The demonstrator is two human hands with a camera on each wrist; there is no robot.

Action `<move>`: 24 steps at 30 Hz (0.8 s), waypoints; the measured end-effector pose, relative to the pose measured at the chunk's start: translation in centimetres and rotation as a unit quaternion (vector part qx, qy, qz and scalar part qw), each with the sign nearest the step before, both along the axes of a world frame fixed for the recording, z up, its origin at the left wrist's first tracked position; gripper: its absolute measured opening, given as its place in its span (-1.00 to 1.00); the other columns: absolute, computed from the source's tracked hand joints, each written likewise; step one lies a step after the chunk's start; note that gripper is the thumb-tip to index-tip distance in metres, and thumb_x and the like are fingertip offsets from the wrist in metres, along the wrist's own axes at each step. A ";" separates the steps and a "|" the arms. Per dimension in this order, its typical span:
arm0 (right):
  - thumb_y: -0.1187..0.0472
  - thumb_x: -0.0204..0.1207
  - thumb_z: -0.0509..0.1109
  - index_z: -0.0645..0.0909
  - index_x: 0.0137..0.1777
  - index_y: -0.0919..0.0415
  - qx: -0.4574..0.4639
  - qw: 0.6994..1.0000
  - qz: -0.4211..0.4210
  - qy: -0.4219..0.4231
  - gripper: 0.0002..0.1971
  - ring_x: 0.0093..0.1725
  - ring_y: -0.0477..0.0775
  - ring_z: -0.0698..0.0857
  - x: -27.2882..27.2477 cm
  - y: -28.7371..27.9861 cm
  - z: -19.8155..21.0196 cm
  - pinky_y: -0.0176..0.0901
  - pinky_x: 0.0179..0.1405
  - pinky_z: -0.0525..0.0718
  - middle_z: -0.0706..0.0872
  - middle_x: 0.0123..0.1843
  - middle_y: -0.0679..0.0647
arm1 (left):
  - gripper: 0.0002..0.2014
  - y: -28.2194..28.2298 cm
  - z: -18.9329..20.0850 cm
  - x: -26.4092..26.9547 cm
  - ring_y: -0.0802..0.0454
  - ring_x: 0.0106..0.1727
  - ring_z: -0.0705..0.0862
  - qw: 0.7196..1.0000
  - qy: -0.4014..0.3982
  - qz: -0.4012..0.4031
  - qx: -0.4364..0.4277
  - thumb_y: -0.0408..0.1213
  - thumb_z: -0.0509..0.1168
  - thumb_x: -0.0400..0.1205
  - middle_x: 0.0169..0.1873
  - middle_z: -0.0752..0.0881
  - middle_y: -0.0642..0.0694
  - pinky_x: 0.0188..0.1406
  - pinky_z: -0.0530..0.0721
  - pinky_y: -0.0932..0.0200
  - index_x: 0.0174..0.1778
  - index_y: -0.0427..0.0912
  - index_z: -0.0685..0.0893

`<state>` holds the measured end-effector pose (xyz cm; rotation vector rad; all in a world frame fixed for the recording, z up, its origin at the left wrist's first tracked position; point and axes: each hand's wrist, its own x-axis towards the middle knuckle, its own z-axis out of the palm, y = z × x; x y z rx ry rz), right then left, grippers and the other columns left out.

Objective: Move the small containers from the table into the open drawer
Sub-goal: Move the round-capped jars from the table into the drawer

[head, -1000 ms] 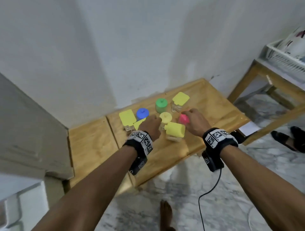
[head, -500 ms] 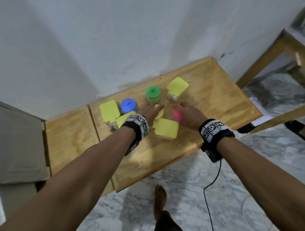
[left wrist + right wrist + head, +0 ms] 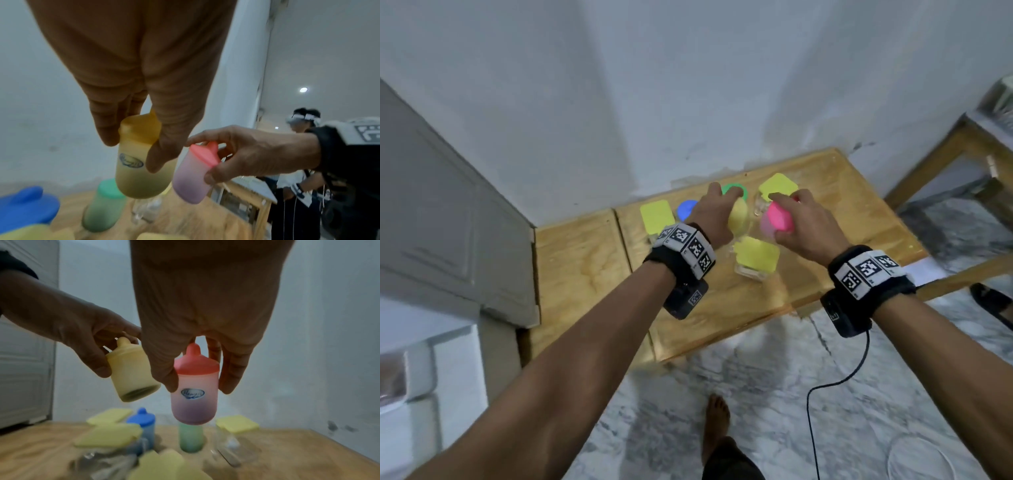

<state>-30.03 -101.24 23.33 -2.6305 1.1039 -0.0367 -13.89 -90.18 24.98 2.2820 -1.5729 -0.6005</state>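
Observation:
My left hand (image 3: 717, 214) grips a yellow-lidded small bottle (image 3: 141, 155) from above, lifted clear of the wooden table (image 3: 825, 246). My right hand (image 3: 799, 222) grips a pink-lidded bottle (image 3: 194, 391) the same way, also off the table. Both bottles hang side by side, the yellow one tilted. On the table stand a green-lidded bottle (image 3: 736, 189), a blue-lidded bottle (image 3: 686, 209) and clear jars with square yellow lids (image 3: 756, 255) (image 3: 779, 186) (image 3: 656, 216). No open drawer shows clearly in any view.
A grey cabinet door (image 3: 448, 222) stands at the left, a white unit (image 3: 424, 377) below it. A second wooden table (image 3: 983, 144) is at the right. A black cable (image 3: 822, 394) hangs from my right wrist. My bare foot (image 3: 717, 414) is on the marble floor.
Both hands closed round their bottles and lifted them off the table. The view has shifted, with the cabinet at the left coming back into sight.

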 end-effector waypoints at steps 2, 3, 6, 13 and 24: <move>0.14 0.37 0.48 0.35 0.57 0.00 -0.010 1.000 0.011 -0.014 -0.27 0.17 0.40 0.63 0.5 3.4 1.9 0.13 0.07 0.67 0.49 0.34 0.26 | -0.27 3.8 2.2 -0.1 -0.33 0.21 0.60 1.000 0.002 0.007 -0.017 -0.49 0.39 0.44 0.30 0.40 -0.29 0.15 0.63 -0.08 0.54 -0.12 0.32; 0.12 0.36 0.49 0.35 0.57 -0.02 -0.014 1.000 0.015 -0.022 -0.26 0.16 0.40 0.63 0.7 5.3 2.8 0.13 0.06 0.68 0.50 0.32 0.24 | -0.26 6.0 3.1 -0.1 -0.33 0.22 0.59 1.000 0.005 0.012 -0.020 -0.47 0.41 0.43 0.31 0.39 -0.28 0.18 0.63 -0.09 0.54 -0.12 0.32; 0.07 0.33 0.51 0.35 0.56 -0.06 -0.019 0.998 0.031 -0.043 -0.25 0.17 0.38 0.62 1.9 12.2 5.1 0.12 0.09 0.65 0.52 0.27 0.21 | -0.27 13.6 5.6 0.2 -0.32 0.26 0.59 0.999 -0.002 0.026 -0.042 -0.39 0.46 0.43 0.34 0.40 -0.26 0.20 0.59 -0.06 0.52 -0.14 0.33; 0.01 0.28 0.53 0.38 0.54 -0.06 -0.007 0.993 0.114 -0.035 -0.22 0.22 0.35 0.62 7.9 30.2 8.0 0.10 0.16 0.63 0.54 0.27 0.21 | -0.27 33.5 7.7 3.6 -0.33 0.27 0.59 0.995 -0.030 0.092 -0.036 -0.32 0.50 0.41 0.32 0.44 -0.26 0.21 0.56 -0.07 0.49 -0.19 0.36; -0.05 0.31 0.54 0.40 0.50 -0.03 0.034 0.956 0.292 -0.004 -0.27 0.18 0.33 0.65 22.9 52.8 5.7 0.10 0.12 0.64 0.59 0.25 0.17 | -0.25 57.8 5.0 15.2 -0.29 0.32 0.59 0.954 -0.053 0.290 0.062 -0.27 0.53 0.38 0.41 0.44 -0.25 0.31 0.59 -0.10 0.48 -0.18 0.38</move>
